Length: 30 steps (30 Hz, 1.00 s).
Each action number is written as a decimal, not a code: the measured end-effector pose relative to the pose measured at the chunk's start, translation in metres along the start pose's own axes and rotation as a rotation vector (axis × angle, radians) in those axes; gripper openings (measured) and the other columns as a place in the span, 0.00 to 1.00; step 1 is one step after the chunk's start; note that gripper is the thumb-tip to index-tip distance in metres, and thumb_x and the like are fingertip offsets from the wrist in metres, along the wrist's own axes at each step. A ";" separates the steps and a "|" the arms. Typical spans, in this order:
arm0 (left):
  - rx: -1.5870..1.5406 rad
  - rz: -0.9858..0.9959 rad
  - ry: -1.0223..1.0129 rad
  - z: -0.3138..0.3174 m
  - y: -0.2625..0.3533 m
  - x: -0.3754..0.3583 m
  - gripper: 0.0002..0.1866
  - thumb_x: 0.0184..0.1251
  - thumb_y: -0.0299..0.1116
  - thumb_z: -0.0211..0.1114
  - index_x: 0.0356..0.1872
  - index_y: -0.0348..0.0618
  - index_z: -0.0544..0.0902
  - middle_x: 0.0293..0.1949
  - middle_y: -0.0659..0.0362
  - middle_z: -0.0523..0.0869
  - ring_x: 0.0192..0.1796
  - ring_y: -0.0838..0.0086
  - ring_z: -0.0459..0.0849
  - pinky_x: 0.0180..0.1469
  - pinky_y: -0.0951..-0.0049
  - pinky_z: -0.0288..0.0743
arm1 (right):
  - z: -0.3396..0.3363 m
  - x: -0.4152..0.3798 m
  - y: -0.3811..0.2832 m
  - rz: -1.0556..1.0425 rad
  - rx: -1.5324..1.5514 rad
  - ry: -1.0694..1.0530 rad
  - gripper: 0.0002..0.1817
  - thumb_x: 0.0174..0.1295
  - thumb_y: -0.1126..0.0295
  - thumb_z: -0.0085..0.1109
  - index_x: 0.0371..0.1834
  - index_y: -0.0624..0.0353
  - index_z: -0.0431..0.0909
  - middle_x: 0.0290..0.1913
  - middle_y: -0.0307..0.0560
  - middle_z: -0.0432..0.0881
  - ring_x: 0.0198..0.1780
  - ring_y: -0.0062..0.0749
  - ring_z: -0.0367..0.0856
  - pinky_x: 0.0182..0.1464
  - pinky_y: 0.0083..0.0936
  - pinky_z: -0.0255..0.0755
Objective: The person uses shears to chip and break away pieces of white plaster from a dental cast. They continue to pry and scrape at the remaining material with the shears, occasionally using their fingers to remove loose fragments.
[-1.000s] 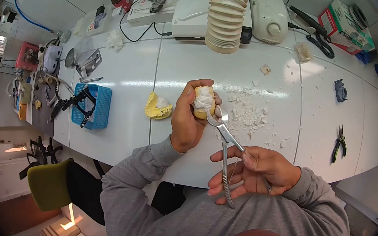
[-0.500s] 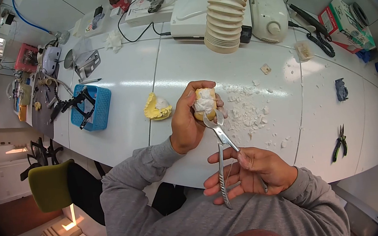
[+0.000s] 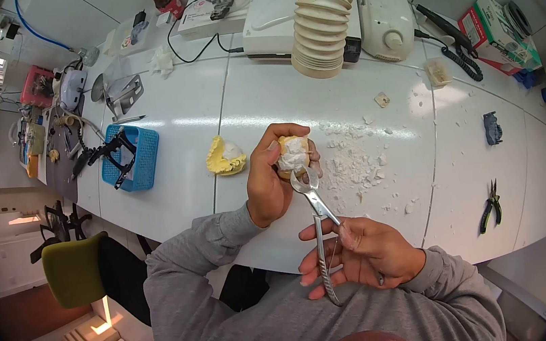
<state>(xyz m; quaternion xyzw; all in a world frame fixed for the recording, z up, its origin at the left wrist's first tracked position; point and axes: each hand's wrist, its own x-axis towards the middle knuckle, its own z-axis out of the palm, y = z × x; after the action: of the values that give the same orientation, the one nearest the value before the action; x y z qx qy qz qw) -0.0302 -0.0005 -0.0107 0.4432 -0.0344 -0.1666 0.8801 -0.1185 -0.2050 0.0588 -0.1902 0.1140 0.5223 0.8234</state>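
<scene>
My left hand [image 3: 270,181] is wrapped round a yellow dental model with white plaster [image 3: 294,153] on it, raised above the table. In my right hand [image 3: 378,250] is a pair of metal plaster nippers [image 3: 315,201], its handles spread apart, thumb on one handle and fingers by the other. The curved jaws stand apart right at the near edge of the plaster. Crumbled white plaster pieces [image 3: 354,168] lie scattered on the table to the right of the model. To the left sits a second yellow dental model [image 3: 223,156] with a white middle.
A blue basket [image 3: 147,160] holding a black frame stands at left. Green-and-black pliers [image 3: 490,206] and a small grey-blue piece [image 3: 492,128] lie at right. A ribbed hose [image 3: 323,24] hangs over the back, beside a white machine [image 3: 386,28].
The model and the left hand have dropped slightly toward me. The nippers' jaws have shifted a little down and left with them. The handles remain spread.
</scene>
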 end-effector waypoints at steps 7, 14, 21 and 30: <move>0.066 0.035 0.016 0.001 -0.002 -0.004 0.24 0.81 0.47 0.45 0.60 0.36 0.73 0.41 0.46 0.83 0.39 0.65 0.84 0.43 0.65 0.82 | -0.008 0.000 0.010 -0.010 0.076 -0.037 0.28 0.87 0.55 0.43 0.76 0.68 0.62 0.52 0.57 0.80 0.52 0.44 0.84 0.56 0.49 0.81; 0.091 0.064 0.027 0.004 -0.002 -0.005 0.24 0.80 0.46 0.45 0.58 0.35 0.75 0.40 0.46 0.83 0.37 0.66 0.84 0.41 0.66 0.82 | -0.001 -0.001 0.012 -0.003 0.085 0.012 0.22 0.88 0.56 0.41 0.68 0.65 0.66 0.45 0.51 0.76 0.42 0.41 0.78 0.47 0.42 0.78; 0.090 0.066 0.011 0.004 -0.002 -0.006 0.24 0.80 0.46 0.45 0.58 0.35 0.75 0.40 0.46 0.83 0.37 0.65 0.84 0.41 0.65 0.83 | 0.001 -0.001 0.013 0.009 0.108 0.037 0.20 0.88 0.56 0.39 0.63 0.64 0.67 0.42 0.49 0.73 0.39 0.38 0.74 0.45 0.41 0.77; 0.112 0.070 -0.004 0.003 -0.004 -0.006 0.24 0.80 0.46 0.45 0.58 0.35 0.75 0.41 0.46 0.83 0.36 0.65 0.84 0.42 0.64 0.82 | 0.008 -0.001 0.011 0.031 0.126 0.089 0.20 0.88 0.56 0.40 0.59 0.65 0.68 0.40 0.46 0.70 0.36 0.33 0.69 0.40 0.37 0.73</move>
<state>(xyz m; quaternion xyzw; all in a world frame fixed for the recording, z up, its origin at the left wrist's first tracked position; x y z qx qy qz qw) -0.0371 -0.0028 -0.0119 0.4901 -0.0607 -0.1343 0.8591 -0.1289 -0.1984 0.0645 -0.1593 0.1858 0.5179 0.8197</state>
